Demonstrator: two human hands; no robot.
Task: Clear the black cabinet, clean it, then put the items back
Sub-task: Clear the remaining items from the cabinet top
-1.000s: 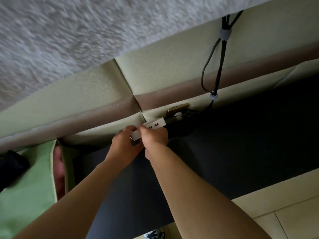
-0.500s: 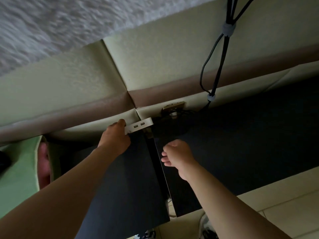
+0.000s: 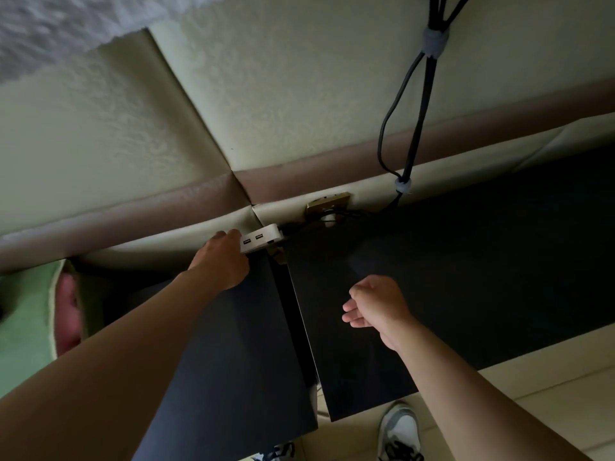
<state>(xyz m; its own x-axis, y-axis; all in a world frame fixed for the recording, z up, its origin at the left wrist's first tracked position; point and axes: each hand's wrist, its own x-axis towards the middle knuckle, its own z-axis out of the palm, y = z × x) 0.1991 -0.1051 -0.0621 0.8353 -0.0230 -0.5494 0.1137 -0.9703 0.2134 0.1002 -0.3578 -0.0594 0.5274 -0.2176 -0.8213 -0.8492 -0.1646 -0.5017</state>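
Note:
The black cabinet [image 3: 466,267] runs along the padded wall, its bare dark top filling the middle and right. A second black top [image 3: 233,344] lies to its left, with a narrow gap between them. A white power strip [image 3: 261,241] with two USB ports sits at the back edge by that gap. My left hand [image 3: 223,261] grips its left end. My right hand [image 3: 376,304] hovers over the cabinet top, fingers loosely curled, holding nothing.
Black cables [image 3: 416,104] bound with grey ties hang down the beige padded wall [image 3: 299,94] to a brass socket plate [image 3: 327,202]. A green bin [image 3: 30,327] stands at the left. My shoe [image 3: 399,430] rests on the tiled floor [image 3: 532,394] in front.
My right hand has let go of the power strip and drawn back over the cabinet top. My left hand still holds the strip. The view has tilted down, showing the gap and floor.

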